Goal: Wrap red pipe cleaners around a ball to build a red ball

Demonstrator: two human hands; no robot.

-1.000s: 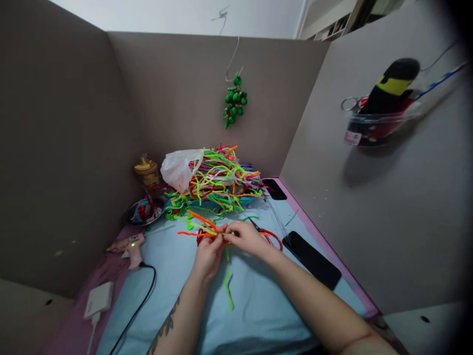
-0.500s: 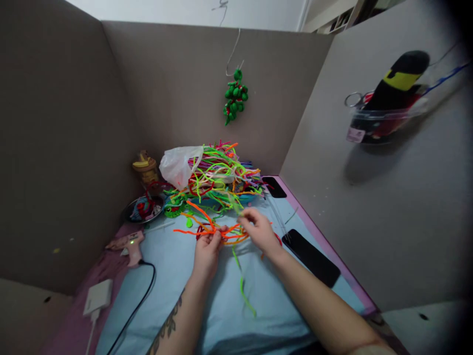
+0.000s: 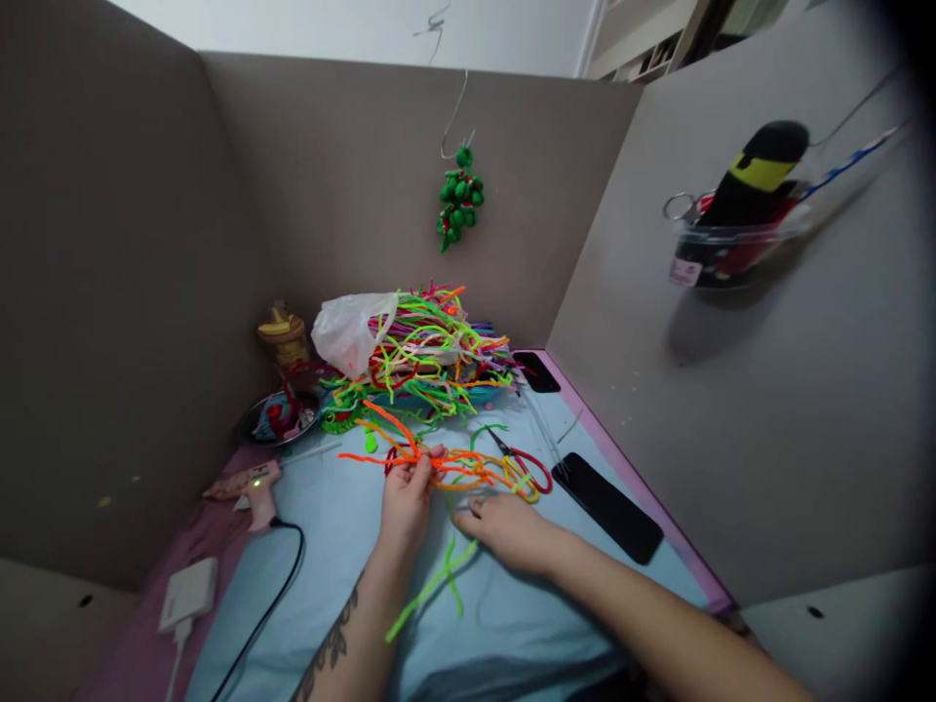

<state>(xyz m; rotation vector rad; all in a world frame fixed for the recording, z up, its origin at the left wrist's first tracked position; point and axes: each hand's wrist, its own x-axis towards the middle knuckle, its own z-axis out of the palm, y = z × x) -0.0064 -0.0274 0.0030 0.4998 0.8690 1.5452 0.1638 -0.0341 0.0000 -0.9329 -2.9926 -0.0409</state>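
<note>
My left hand [image 3: 407,492] pinches a bundle of orange pipe cleaners [image 3: 391,417], whose ends fan out to the upper left. Their looped, tangled part [image 3: 483,472] stretches right, over the blue cloth. Low over the cloth, my right hand [image 3: 508,529] has its fingers curled in. A bright green pipe cleaner [image 3: 416,603] runs out from beneath its thumb toward me, crossing another green strand; the fingertips are partly hidden. Scissors with red handles [image 3: 542,476] lie just beyond the orange loops.
A large pile of colourful pipe cleaners [image 3: 439,351] with a white plastic bag [image 3: 349,331] stands at the back. Left are a pink glue gun [image 3: 259,492] and a metal dish [image 3: 313,421]. A black phone [image 3: 610,512] lies right. A tub [image 3: 731,258] hangs on the right panel.
My right hand has dropped from the orange strands toward me, uncovering the scissors. A green pipe cleaner now crosses another near my right hand. My left hand keeps its hold.
</note>
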